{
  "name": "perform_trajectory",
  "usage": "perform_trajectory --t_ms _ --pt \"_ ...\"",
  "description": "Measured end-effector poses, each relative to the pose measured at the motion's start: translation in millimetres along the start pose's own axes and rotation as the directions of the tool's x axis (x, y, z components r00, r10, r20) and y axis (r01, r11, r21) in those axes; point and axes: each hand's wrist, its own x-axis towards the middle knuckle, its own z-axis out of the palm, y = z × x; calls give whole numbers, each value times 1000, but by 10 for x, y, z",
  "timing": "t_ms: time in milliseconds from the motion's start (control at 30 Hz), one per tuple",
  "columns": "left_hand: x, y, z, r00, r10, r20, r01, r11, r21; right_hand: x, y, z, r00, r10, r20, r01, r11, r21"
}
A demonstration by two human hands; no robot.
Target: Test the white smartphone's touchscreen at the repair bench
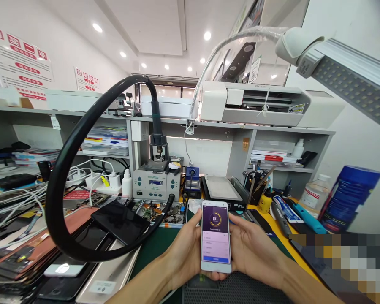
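A white smartphone (215, 236) is held upright above the bench, its lit screen showing a purple page with a round gauge reading 65. My left hand (186, 245) grips its left edge, with fingers passing behind. On the opposite edge, my right hand (248, 242) holds the phone too, and fingertips show beneath its lower end. Under both hands lie a green mat (156, 249) and a dark perforated pad (240, 291). The backs of the fingers behind the phone are hidden.
A hot air station (156, 183) with a thick black hose (58, 169) arching leftward stands behind. Phones and panels pile up at left, including a black screen (120, 221). Tools, a blue canister (351, 198) and a clear bottle (315, 192) line the right. An LED lamp (357, 80) overhangs.
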Motion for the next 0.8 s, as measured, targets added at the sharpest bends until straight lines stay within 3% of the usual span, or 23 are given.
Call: perform_trajectory --t_ms 500,667,800 --pt "19 -3 2 1000 0 -7 -1 998 -56 13 23 -12 999 -15 -45 14 1000 -21" --pt "6 0 10 1000 0 -17 -1 998 -65 -2 25 51 996 -62 -67 61 998 -18" --pt "0 13 24 1000 3 -21 -4 998 -68 -23 78 92 983 -131 -128 117 987 -108"
